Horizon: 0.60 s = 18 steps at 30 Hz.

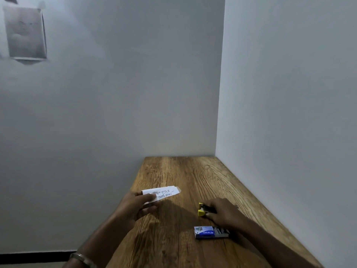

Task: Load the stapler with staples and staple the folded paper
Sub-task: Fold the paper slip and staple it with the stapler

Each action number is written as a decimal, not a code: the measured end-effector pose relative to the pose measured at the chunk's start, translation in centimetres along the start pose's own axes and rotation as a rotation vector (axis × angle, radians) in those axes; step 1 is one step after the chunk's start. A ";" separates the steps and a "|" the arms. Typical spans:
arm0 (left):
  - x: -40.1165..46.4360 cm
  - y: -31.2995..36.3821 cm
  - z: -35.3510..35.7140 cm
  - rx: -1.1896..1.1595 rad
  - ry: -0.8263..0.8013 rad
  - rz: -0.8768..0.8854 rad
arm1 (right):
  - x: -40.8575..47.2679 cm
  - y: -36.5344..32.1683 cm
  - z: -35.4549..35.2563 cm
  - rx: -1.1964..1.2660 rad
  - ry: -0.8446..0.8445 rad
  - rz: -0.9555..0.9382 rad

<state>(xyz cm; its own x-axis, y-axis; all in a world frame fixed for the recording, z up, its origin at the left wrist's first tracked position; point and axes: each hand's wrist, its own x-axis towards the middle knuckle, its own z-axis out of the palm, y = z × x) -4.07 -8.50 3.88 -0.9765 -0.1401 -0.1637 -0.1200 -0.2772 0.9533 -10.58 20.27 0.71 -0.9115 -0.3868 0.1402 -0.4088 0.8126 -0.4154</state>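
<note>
Wooden table [173, 238] in a grey-walled corner, lower middle of frame.
Left hand [135, 206] pinches the folded paper [164, 194] at centre; right hand [224, 211] curls around the yellow stapler [202, 209]; staple box [210, 232] lies just below.

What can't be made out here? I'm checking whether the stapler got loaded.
- Stapler: head view, the right hand covers most of it; loaded or not can't be told.
- Staple box: slid partly open, its contents too small to read.
- Folded paper: the left hand hides its near end; any staple can't be seen.
- Sheet on the wall: blurred.
</note>
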 end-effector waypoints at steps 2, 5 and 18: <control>-0.1 0.1 0.0 0.004 0.000 0.001 | 0.0 -0.1 -0.2 0.002 -0.025 0.006; -0.3 0.1 0.1 0.016 -0.006 0.020 | 0.2 -0.8 -0.8 0.052 0.092 -0.001; -1.0 -1.2 -0.3 0.281 -0.009 0.109 | 1.1 -7.3 2.1 -0.007 0.254 -0.423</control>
<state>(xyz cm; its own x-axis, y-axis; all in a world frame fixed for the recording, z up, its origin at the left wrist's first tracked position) -2.93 -8.32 2.79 -0.9878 -0.1456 -0.0554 -0.0578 0.0127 0.9982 -8.49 13.01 2.06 -0.6479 -0.5654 0.5104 -0.7449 0.6105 -0.2691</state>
